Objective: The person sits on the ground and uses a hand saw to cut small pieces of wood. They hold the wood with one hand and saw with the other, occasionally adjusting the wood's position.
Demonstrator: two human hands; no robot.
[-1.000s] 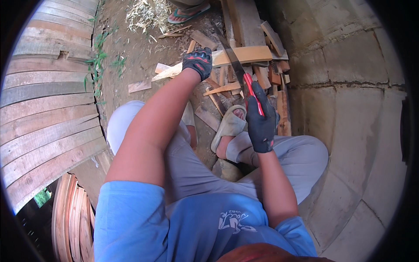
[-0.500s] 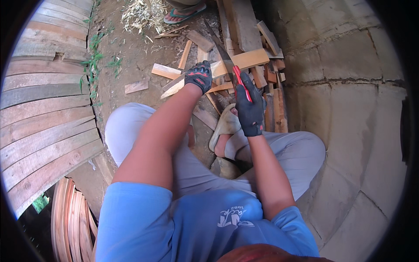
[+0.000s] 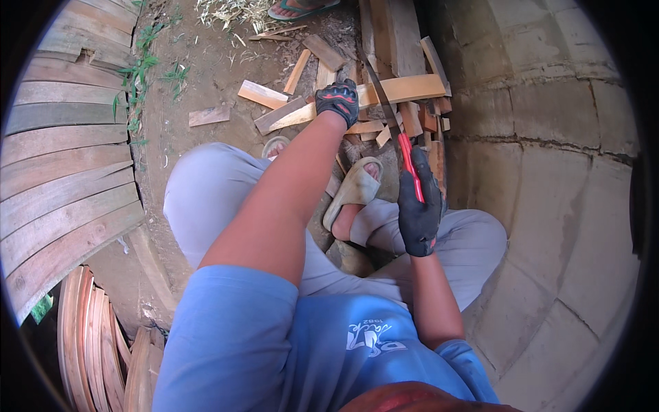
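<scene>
From the head view, the person's gloved left hand (image 3: 338, 101) now presses flat, fingers spread, on a long pale wooden plank (image 3: 384, 94) lying across the scrap-wood pile (image 3: 401, 123), whereas a second ago it reached further out along that plank. The gloved right hand (image 3: 419, 209) has its fingers wrapped tight around the red handle of a handsaw (image 3: 397, 130), which has swung closer to the body, its blade laid across the plank, so I judge the cut is being lined up. No packages, labels or signs show among the offcuts, the sandalled foot (image 3: 353, 189) or the concrete wall (image 3: 549, 137).
</scene>
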